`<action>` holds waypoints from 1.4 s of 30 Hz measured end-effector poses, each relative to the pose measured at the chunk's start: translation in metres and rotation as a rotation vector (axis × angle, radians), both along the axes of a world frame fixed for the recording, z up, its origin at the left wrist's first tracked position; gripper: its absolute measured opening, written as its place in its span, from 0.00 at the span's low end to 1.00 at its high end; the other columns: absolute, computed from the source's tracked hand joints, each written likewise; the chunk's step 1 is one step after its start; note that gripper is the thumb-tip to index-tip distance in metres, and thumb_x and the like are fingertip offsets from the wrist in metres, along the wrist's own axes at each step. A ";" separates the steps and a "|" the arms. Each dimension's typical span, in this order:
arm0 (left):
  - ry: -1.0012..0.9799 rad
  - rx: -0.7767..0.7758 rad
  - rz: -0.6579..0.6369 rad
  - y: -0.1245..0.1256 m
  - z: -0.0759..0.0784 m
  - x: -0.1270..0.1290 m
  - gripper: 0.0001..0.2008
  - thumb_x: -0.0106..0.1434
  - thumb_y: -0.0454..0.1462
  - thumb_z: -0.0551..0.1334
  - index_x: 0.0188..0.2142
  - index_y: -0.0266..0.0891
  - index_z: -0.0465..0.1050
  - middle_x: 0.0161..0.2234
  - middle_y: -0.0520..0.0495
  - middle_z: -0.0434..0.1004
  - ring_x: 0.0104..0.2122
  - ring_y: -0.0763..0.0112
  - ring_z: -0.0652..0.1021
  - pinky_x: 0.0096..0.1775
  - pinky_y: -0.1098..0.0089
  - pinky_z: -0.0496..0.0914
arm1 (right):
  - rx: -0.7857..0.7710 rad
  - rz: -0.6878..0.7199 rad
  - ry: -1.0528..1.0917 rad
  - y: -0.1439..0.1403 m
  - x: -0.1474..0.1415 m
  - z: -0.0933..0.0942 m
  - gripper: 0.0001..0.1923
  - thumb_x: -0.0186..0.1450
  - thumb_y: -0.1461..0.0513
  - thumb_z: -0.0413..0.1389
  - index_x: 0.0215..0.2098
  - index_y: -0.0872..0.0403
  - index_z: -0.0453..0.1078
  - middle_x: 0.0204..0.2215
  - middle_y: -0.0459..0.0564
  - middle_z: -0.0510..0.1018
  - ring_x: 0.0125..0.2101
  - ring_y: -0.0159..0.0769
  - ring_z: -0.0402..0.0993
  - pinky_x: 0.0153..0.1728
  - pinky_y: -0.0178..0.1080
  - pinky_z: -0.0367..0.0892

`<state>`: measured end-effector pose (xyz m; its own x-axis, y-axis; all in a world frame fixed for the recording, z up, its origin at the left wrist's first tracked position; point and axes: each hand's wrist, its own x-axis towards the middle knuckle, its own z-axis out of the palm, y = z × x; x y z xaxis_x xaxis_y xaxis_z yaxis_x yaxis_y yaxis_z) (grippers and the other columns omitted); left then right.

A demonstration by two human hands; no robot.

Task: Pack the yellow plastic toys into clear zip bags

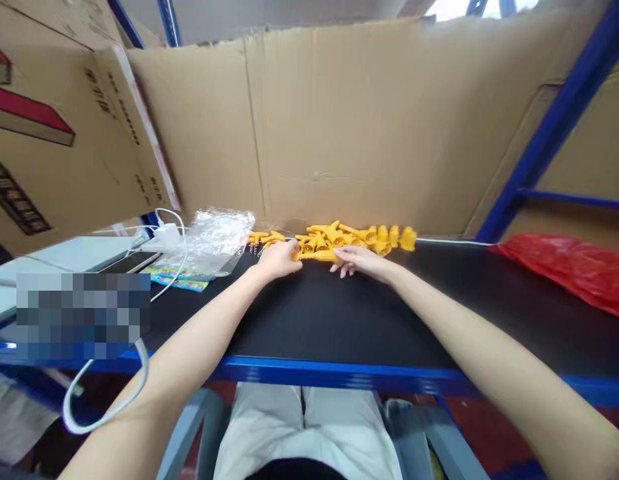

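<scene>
Glossy yellow plastic parts (339, 239) heap on matte black mat (339, 313); left hand (278, 260) and right hand (362, 261) pinch one between fingertips.

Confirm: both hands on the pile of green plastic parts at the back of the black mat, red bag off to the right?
Not green: the plastic parts are yellow, per the head view. Left hand and right hand are on them at the back of the black mat; red bag sits right.
</scene>
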<state>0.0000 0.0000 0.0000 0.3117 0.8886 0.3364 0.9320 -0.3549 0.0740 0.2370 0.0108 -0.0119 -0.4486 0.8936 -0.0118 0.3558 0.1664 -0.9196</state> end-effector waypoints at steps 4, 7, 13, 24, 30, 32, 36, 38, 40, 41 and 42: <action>-0.004 -0.011 0.027 -0.001 0.003 0.001 0.18 0.51 0.41 0.59 0.43 0.41 0.67 0.36 0.47 0.75 0.38 0.62 0.75 0.38 0.68 0.67 | 0.034 0.037 0.026 -0.001 0.003 -0.002 0.30 0.57 0.56 0.59 0.53 0.56 0.53 0.36 0.53 0.77 0.24 0.28 0.72 0.23 0.32 0.61; -0.018 -0.005 0.031 -0.001 0.003 0.002 0.18 0.51 0.41 0.59 0.42 0.41 0.68 0.36 0.46 0.75 0.37 0.62 0.75 0.38 0.67 0.67 | 0.046 0.018 0.041 -0.001 0.003 -0.002 0.25 0.57 0.56 0.58 0.48 0.56 0.55 0.32 0.53 0.78 0.22 0.28 0.71 0.23 0.32 0.62; -0.036 0.004 0.029 -0.001 0.002 0.002 0.17 0.51 0.41 0.59 0.42 0.41 0.68 0.36 0.45 0.75 0.38 0.61 0.75 0.38 0.66 0.67 | 0.059 0.010 0.033 -0.002 0.001 0.000 0.19 0.58 0.52 0.56 0.40 0.57 0.61 0.28 0.52 0.78 0.21 0.28 0.71 0.22 0.31 0.61; -0.022 0.001 0.022 -0.001 0.003 0.002 0.17 0.51 0.41 0.59 0.41 0.41 0.68 0.34 0.46 0.75 0.37 0.61 0.75 0.37 0.67 0.67 | 0.038 -0.016 -0.009 -0.002 -0.001 0.001 0.19 0.60 0.51 0.54 0.37 0.59 0.65 0.30 0.55 0.78 0.22 0.27 0.71 0.22 0.31 0.62; -0.015 0.013 0.020 0.000 0.003 0.000 0.17 0.50 0.41 0.58 0.41 0.42 0.68 0.34 0.46 0.75 0.36 0.61 0.76 0.36 0.66 0.67 | 0.055 -0.003 0.038 0.003 0.002 -0.004 0.26 0.57 0.58 0.59 0.50 0.58 0.57 0.31 0.52 0.78 0.21 0.27 0.71 0.22 0.31 0.63; -0.013 0.016 0.015 0.001 0.002 0.000 0.17 0.50 0.41 0.58 0.41 0.42 0.68 0.35 0.46 0.75 0.36 0.61 0.76 0.36 0.66 0.67 | 0.064 -0.007 0.038 0.002 0.002 -0.004 0.26 0.57 0.58 0.59 0.49 0.58 0.57 0.30 0.52 0.78 0.21 0.27 0.71 0.22 0.31 0.63; -0.010 0.021 0.020 0.000 0.002 0.000 0.17 0.50 0.41 0.58 0.41 0.42 0.68 0.35 0.46 0.75 0.36 0.61 0.76 0.36 0.67 0.68 | 0.067 -0.024 0.026 -0.001 0.001 -0.002 0.24 0.57 0.56 0.58 0.48 0.58 0.60 0.30 0.52 0.78 0.21 0.27 0.71 0.22 0.31 0.64; -0.007 0.018 0.021 -0.001 0.002 0.001 0.17 0.51 0.41 0.58 0.42 0.42 0.68 0.35 0.46 0.75 0.36 0.62 0.76 0.36 0.67 0.68 | 0.069 -0.026 0.019 -0.003 0.001 -0.001 0.23 0.57 0.54 0.58 0.46 0.58 0.62 0.29 0.53 0.78 0.21 0.28 0.71 0.22 0.31 0.64; -0.001 0.014 0.021 -0.002 0.002 0.002 0.17 0.51 0.41 0.58 0.42 0.42 0.68 0.35 0.46 0.75 0.36 0.62 0.76 0.36 0.68 0.68 | 0.074 -0.023 0.011 -0.003 0.001 0.000 0.23 0.57 0.52 0.58 0.44 0.58 0.64 0.29 0.53 0.78 0.21 0.28 0.71 0.22 0.31 0.64; 0.001 0.012 0.021 -0.003 0.002 0.002 0.17 0.51 0.41 0.58 0.41 0.42 0.68 0.35 0.47 0.75 0.36 0.62 0.76 0.36 0.68 0.68 | 0.076 -0.019 0.007 -0.003 0.001 0.000 0.22 0.56 0.51 0.58 0.42 0.58 0.65 0.29 0.53 0.78 0.22 0.28 0.71 0.22 0.31 0.64; 0.003 0.010 0.022 -0.003 0.003 0.003 0.17 0.51 0.41 0.58 0.41 0.42 0.68 0.36 0.47 0.75 0.36 0.62 0.76 0.36 0.68 0.68 | 0.075 -0.014 0.001 -0.003 0.001 0.000 0.22 0.56 0.50 0.57 0.40 0.59 0.66 0.29 0.54 0.78 0.22 0.28 0.71 0.22 0.31 0.64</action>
<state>0.0026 -0.0034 0.0025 0.2934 0.8919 0.3442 0.9397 -0.3352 0.0677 0.2379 0.0076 -0.0115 -0.4362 0.8981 0.0556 0.3575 0.2297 -0.9052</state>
